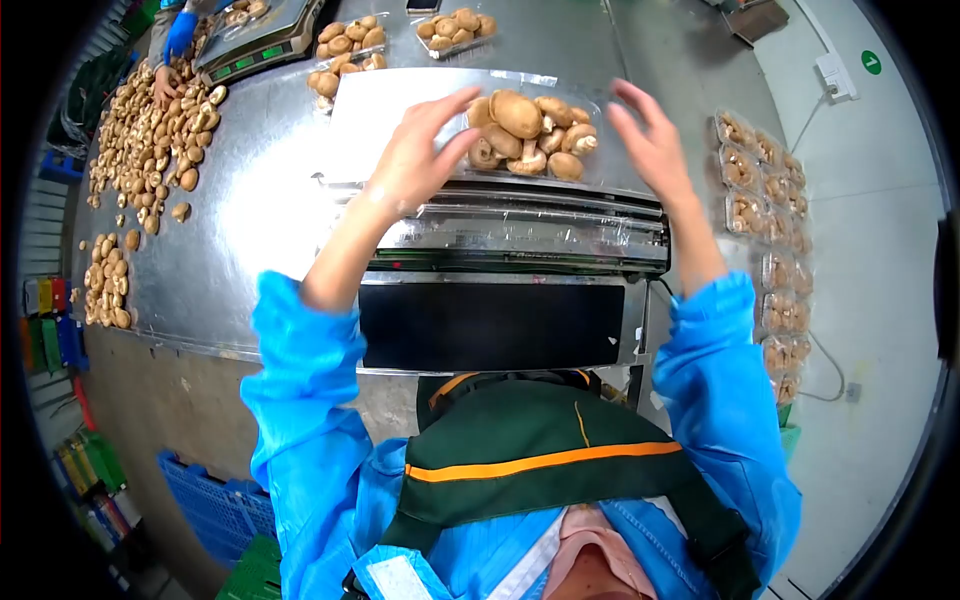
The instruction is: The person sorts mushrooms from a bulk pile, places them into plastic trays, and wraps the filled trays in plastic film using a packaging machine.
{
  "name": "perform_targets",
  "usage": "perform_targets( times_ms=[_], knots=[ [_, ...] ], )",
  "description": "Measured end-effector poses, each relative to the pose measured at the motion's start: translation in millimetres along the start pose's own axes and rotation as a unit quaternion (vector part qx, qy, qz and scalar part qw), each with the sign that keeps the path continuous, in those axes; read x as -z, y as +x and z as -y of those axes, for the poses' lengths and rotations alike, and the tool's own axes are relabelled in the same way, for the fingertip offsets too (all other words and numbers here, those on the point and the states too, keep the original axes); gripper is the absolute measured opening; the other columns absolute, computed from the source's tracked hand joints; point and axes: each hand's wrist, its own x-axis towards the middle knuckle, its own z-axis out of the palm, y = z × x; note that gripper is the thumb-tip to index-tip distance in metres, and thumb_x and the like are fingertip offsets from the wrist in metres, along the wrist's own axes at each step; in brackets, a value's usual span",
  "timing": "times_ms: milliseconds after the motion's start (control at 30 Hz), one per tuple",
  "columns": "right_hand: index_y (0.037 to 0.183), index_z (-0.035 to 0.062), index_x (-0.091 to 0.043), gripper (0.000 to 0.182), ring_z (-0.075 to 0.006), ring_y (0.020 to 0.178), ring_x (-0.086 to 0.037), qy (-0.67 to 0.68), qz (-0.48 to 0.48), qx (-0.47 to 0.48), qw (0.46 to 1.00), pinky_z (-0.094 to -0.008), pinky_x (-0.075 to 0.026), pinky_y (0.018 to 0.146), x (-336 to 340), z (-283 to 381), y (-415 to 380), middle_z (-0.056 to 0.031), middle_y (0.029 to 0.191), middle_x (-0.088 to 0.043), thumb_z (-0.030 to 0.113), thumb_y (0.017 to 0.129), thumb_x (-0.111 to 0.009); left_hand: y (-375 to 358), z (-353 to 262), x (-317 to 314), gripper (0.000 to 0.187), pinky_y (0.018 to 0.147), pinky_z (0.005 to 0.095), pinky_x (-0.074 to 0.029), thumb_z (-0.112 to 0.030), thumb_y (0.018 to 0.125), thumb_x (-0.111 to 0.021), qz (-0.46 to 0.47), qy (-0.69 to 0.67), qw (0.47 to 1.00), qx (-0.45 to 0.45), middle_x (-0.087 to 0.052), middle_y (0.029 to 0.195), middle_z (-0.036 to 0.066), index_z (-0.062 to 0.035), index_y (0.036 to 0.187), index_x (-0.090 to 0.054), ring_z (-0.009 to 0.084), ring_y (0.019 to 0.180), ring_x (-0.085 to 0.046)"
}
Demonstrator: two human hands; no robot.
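A clear plastic tray heaped with brown mushrooms (517,115) sits on the flat top of a film wrapping machine (500,232). On the tray's left side is my left hand (425,145), its thumb and fingers apart and nothing in them. To the right of the tray, my right hand (650,140) is likewise open, fingers pointing away from me. Whether either hand touches the tray's edge or the film cannot be made out. The machine's black front plate (490,326) lies between my forearms.
Loose mushrooms (150,130) are piled at the left, where another person's hand (166,84) reaches in beside a scale (262,45). Filled trays (456,30) stand at the back. Wrapped packs (775,190) are stacked at right. A blue plastic crate (212,505) is at lower left.
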Motion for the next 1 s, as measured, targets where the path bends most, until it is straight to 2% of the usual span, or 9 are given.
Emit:
perform_targets(
  times_ms=[167, 300, 500, 633, 700, 800, 933, 967, 1000],
  knots=[
    [0.073, 0.0081, -0.069, 0.035, -0.0290, 0.073, -0.056, -0.343, 0.036, -0.097, 0.934, -0.0385, -0.041, 0.067, 45, 2, -115, -0.0133, 0.078, -0.061, 0.043, 0.076, -0.063, -95, -9, 34, 0.021, 0.085, 0.0401, -0.030, -0.029, 0.076, -0.067, -0.017, 0.422, 0.899, 0.119, -0.059, 0.086, 0.006, -0.0104, 0.085, -0.068, 0.0251, 0.089, -0.048],
    [0.076, 0.0087, -0.069, 0.038, -0.0317, 0.083, -0.054, -0.417, 0.048, -0.116, 0.900, -0.0425, -0.039, 0.074, -2, 20, -131, -0.0130, 0.080, -0.059, 0.046, 0.077, -0.061, -110, 5, 2, 0.035, 0.079, 0.0427, -0.031, -0.043, 0.072, -0.067, -0.017, 0.453, 0.877, 0.158, -0.059, 0.073, 0.008, -0.0090, 0.067, -0.067, 0.0265, 0.084, -0.049],
    [0.066, 0.0032, -0.057, 0.027, -0.0148, 0.050, -0.049, -0.005, 0.086, -0.268, 0.960, -0.0281, -0.040, 0.047, 4, 12, -132, -0.0032, 0.063, -0.051, 0.025, 0.081, -0.063, -92, 18, 28, 0.030, 0.044, 0.0301, -0.037, -0.028, 0.074, -0.065, 0.041, 0.085, 0.964, 0.249, -0.051, 0.048, 0.006, -0.0040, 0.058, -0.059, 0.0175, 0.044, -0.047],
    [0.065, 0.0122, -0.042, 0.030, -0.0028, 0.039, -0.029, 0.560, 0.053, -0.519, 0.643, -0.0169, -0.020, 0.031, 36, 29, -196, 0.0037, 0.052, -0.036, 0.028, 0.088, -0.053, -146, -7, 76, 0.031, 0.028, 0.0201, -0.018, -0.022, 0.085, -0.054, 0.107, -0.500, 0.740, 0.437, -0.034, 0.049, -0.004, -0.0133, 0.060, -0.038, 0.0030, 0.038, -0.030],
    [0.066, 0.0129, -0.038, 0.028, -0.0051, 0.035, -0.030, 0.775, 0.114, -0.508, 0.359, -0.0181, -0.023, 0.031, 47, 33, -221, 0.0051, 0.049, -0.035, 0.023, 0.088, -0.052, -172, -19, 68, 0.031, 0.027, 0.0196, -0.027, -0.023, 0.087, -0.052, 0.015, -0.791, 0.342, 0.507, -0.034, 0.059, 0.002, -0.0090, 0.062, -0.038, 0.0063, 0.039, -0.028],
    [0.082, 0.0090, -0.049, 0.015, -0.0094, 0.045, -0.036, 0.906, 0.227, -0.179, 0.309, -0.0210, -0.031, 0.040, 69, 47, -181, 0.0013, 0.059, -0.044, 0.023, 0.087, -0.053, -117, -40, 72, 0.020, 0.049, 0.0294, -0.037, -0.023, 0.087, -0.046, 0.088, -0.857, 0.477, 0.176, -0.041, 0.072, 0.006, -0.0053, 0.079, -0.047, 0.0165, 0.061, -0.043],
    [0.104, -0.0036, -0.055, 0.025, -0.0207, 0.089, -0.057, 0.806, 0.029, -0.049, 0.589, -0.0303, -0.046, 0.077, 78, 57, -1, -0.0123, 0.097, -0.060, 0.013, 0.087, -0.049, 44, -37, 72, 0.041, 0.109, 0.0410, -0.022, -0.027, 0.094, -0.030, -0.077, -0.785, 0.606, 0.099, -0.047, 0.128, 0.020, 0.0000, 0.105, -0.059, 0.0301, 0.127, -0.038],
    [0.100, -0.0038, -0.056, 0.023, -0.0255, 0.097, -0.057, 0.740, 0.003, -0.078, 0.668, -0.0324, -0.045, 0.088, 66, 58, 50, -0.0158, 0.106, -0.060, 0.013, 0.087, -0.047, 80, -6, 54, 0.039, 0.107, 0.0410, -0.028, -0.025, 0.093, -0.032, -0.076, -0.642, 0.763, 0.000, -0.055, 0.120, 0.019, -0.0015, 0.099, -0.063, 0.0294, 0.120, -0.046],
    [0.104, -0.0052, -0.057, 0.028, -0.0289, 0.109, -0.053, 0.705, 0.020, -0.018, 0.708, -0.0360, -0.039, 0.097, 39, 20, 86, -0.0190, 0.113, -0.058, 0.014, 0.086, -0.046, 106, 62, 26, 0.036, 0.101, 0.0372, -0.035, -0.023, 0.091, -0.036, -0.039, -0.634, 0.770, -0.055, -0.061, 0.113, 0.014, -0.0024, 0.100, -0.064, 0.0265, 0.114, -0.052]
  ],
)
